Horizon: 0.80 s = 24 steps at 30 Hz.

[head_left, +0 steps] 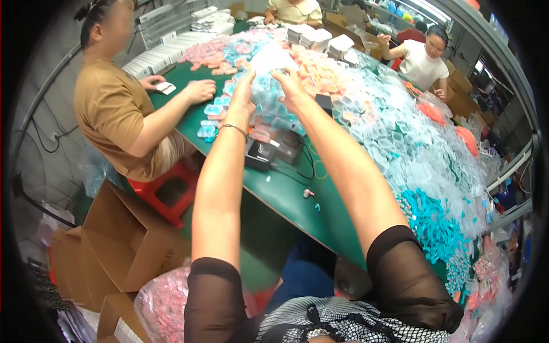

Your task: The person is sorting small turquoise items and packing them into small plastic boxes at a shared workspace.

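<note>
Both my arms stretch forward over the green table. My left hand (245, 94) and my right hand (293, 91) face each other, fingers curled in, at the near edge of a bright white, washed-out thing (273, 59). Glare hides its kind. Between and below my hands lies a heap of clear pale-blue plastic cases (267, 97). Nearer me on the table sit a dark box-shaped device (260, 155) with a cable and a few pink pieces (260, 135). My left wrist wears a thin bracelet.
A co-worker in brown (108, 103) sits at left, holding a small white item (166, 87). Heaps of orange cases (320, 71), clear cases (394, 154) and teal pieces (432, 223) cover the right. Cardboard boxes (123, 240) and a red stool (166, 191) stand below left.
</note>
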Each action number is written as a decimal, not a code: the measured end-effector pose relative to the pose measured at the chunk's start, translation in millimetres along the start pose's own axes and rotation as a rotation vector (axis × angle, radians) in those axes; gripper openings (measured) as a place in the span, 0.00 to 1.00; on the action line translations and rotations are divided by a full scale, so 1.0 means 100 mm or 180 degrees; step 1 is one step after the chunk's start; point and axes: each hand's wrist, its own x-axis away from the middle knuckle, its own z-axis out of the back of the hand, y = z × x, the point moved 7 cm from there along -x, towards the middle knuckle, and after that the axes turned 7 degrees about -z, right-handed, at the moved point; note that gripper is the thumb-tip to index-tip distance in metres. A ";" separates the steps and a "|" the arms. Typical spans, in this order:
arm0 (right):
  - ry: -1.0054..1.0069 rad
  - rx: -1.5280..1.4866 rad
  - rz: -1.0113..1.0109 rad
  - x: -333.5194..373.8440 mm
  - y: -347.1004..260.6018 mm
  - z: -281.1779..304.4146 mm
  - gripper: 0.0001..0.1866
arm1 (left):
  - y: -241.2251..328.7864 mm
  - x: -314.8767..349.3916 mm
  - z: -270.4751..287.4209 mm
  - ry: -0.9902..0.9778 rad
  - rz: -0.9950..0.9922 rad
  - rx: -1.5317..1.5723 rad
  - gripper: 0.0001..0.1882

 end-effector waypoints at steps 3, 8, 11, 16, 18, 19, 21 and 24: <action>-0.0323 -0.0400 -0.0235 0.06 0.09 -0.20 0.45 | -0.10 -0.24 0.28 0.0591 -0.0153 -0.0997 0.36; -0.0838 0.0468 0.0079 0.68 0.12 0.30 0.26 | -0.13 -0.49 0.56 0.0076 -0.1116 -0.2004 0.35; -0.1040 0.0701 0.0128 1.35 -0.05 1.09 0.17 | -0.01 -0.13 0.29 0.0302 -0.1220 -0.2463 0.20; -0.0020 0.1276 0.0292 2.55 -0.14 2.40 0.09 | -0.27 0.81 -0.38 -0.0779 -0.1598 -0.2845 0.13; 0.0201 0.1460 0.0140 3.00 0.05 2.88 0.08 | -0.58 1.33 -0.83 -0.1542 -0.1242 -0.2714 0.11; 0.0307 0.1371 0.0128 3.22 0.13 3.00 0.06 | -0.65 1.62 -1.03 -0.1923 -0.1394 -0.2819 0.10; 0.0521 0.1288 -0.0048 3.63 0.24 3.15 0.05 | -0.86 2.05 -1.30 -0.2186 -0.1395 -0.3163 0.10; 0.0854 0.1484 -0.0006 4.14 0.30 3.37 0.05 | -1.24 2.34 -1.47 -0.2225 -0.0882 -0.3554 0.11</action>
